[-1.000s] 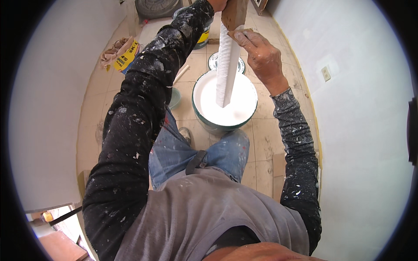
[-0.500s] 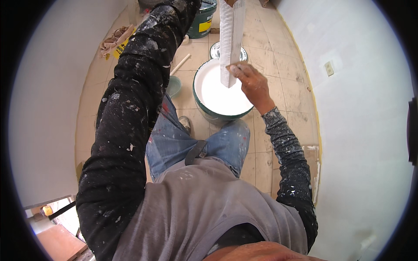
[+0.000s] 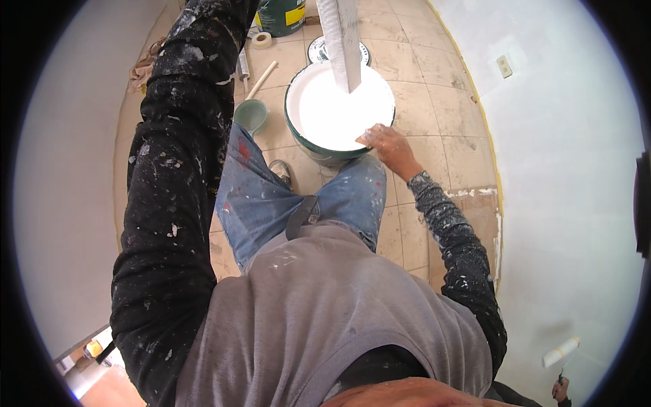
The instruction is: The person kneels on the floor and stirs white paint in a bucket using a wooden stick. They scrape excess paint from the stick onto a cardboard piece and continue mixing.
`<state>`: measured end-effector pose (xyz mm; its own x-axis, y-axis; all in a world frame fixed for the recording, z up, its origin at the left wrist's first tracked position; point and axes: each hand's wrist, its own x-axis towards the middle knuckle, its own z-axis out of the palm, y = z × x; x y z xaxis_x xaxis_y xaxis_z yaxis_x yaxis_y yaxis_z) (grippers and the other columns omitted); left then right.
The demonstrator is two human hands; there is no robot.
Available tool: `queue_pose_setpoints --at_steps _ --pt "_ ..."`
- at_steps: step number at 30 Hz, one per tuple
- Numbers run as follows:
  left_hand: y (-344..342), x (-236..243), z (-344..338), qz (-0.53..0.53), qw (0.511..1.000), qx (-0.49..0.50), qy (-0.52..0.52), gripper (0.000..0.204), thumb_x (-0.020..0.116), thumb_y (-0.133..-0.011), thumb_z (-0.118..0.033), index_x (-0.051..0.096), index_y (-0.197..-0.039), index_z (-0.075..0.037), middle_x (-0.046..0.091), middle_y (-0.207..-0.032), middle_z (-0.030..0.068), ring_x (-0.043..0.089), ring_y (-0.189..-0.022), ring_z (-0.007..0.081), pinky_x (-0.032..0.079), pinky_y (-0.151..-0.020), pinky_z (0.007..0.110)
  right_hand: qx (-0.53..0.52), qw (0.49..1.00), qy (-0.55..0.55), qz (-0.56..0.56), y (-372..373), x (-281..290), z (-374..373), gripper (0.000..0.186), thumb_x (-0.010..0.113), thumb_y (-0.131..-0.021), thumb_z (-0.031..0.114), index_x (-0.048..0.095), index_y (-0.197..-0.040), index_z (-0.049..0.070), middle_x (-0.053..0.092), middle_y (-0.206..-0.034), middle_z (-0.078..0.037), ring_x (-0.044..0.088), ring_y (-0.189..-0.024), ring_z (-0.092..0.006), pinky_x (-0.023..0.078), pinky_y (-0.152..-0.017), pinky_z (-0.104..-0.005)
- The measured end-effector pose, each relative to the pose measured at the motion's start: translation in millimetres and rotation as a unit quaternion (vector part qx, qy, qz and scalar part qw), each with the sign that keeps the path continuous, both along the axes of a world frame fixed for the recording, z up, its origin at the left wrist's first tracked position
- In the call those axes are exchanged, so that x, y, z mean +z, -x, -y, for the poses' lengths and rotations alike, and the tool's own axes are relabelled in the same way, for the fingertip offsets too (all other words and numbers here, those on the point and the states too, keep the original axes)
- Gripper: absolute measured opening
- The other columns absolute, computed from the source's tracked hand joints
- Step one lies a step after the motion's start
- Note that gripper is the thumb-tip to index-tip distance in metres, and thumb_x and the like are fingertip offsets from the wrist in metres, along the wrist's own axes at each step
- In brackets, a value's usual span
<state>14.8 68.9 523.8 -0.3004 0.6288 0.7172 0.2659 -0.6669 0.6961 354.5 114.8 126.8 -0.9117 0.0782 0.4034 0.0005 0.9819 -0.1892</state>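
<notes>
My right hand (image 3: 390,148) is closed in a pinch at the near right rim of a green bucket of white paint (image 3: 319,112). Between its fingers shows a small tan flat piece (image 3: 363,140), its kind unclear. Over the bucket hangs a long square-edged bar coated in white (image 3: 342,51), its lower end above or just in the paint; its top runs out of the picture. My left arm (image 3: 180,149), in a black paint-spattered sleeve, reaches up past the upper edge, so that hand is hidden.
A round lid (image 3: 315,51) lies behind the bucket. Left of it are a green ladle-like scoop (image 3: 251,117), a pale stick (image 3: 263,79), a tape roll (image 3: 262,41) and another green bucket (image 3: 279,17). Walls flank both sides. At lower right another person's hand (image 3: 560,390) holds a paint roller (image 3: 560,353).
My right hand has moved from the bar's lower end down to the bucket's near rim, the tan piece still pinched. At lower right, another person's roller has come into view.
</notes>
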Motion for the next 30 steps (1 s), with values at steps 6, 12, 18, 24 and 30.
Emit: queue_pose_setpoints --at_steps 6,12,18,24,30 --pt "16.1 -5.7 -6.7 0.057 0.998 -0.021 0.002 0.060 0.074 -0.084 -0.061 0.064 -0.112 -0.009 0.064 -0.082 0.0056 0.065 -0.070 0.0185 0.057 -0.066 0.036 -0.015 0.999 0.002 0.030 -21.9 -7.2 8.2 0.034 0.060 -0.088 0.001 0.071 -0.117 0.013 0.071 -0.118 -0.007 0.063 -0.118 -0.0291 0.052 -0.103 -0.0424" --pt "14.5 -15.6 5.8 0.068 0.997 -0.027 -0.012 0.054 0.073 -0.087 -0.058 0.064 -0.110 -0.010 0.065 -0.086 0.0049 0.066 -0.074 0.0162 0.057 -0.068 0.034 0.003 0.986 0.041 -0.164 27.7 97.2 7.1 0.037 0.056 -0.088 -0.008 0.075 -0.111 0.013 0.075 -0.106 -0.006 0.071 -0.107 -0.0274 0.056 -0.100 -0.0392" --pt "6.7 -11.9 -5.0 0.077 0.996 -0.032 0.014 0.056 0.074 -0.087 -0.055 0.061 -0.119 -0.011 0.064 -0.095 0.0049 0.065 -0.079 0.0179 0.055 -0.072 0.038 0.000 0.903 -0.123 -0.411 123.1 246.1 -24.0 0.036 0.066 -0.085 -0.005 0.077 -0.114 0.011 0.076 -0.117 -0.009 0.071 -0.115 -0.0268 0.058 -0.100 -0.0383" --pt "-3.6 2.0 -4.3 0.076 0.997 -0.007 -0.002 0.060 0.075 -0.083 -0.059 0.061 -0.116 -0.011 0.064 -0.091 0.0056 0.065 -0.077 0.0184 0.055 -0.070 0.038 0.008 0.926 -0.147 -0.348 133.0 225.7 -13.1 0.035 0.069 -0.081 -0.002 0.076 -0.112 0.014 0.075 -0.117 -0.004 0.069 -0.110 -0.0281 0.058 -0.094 -0.0381" --pt "1.6 16.3 5.0 0.043 0.998 -0.032 0.036 0.057 0.074 -0.084 -0.059 0.059 -0.112 -0.011 0.062 -0.087 0.0070 0.066 -0.075 0.0182 0.057 -0.066 0.036 -0.017 0.963 -0.067 -0.262 91.1 111.5 4.8 0.023 0.068 -0.082 -0.001 0.072 -0.101 0.010 0.071 -0.107 -0.003 0.067 -0.099 -0.0271 0.056 -0.083 -0.0381"
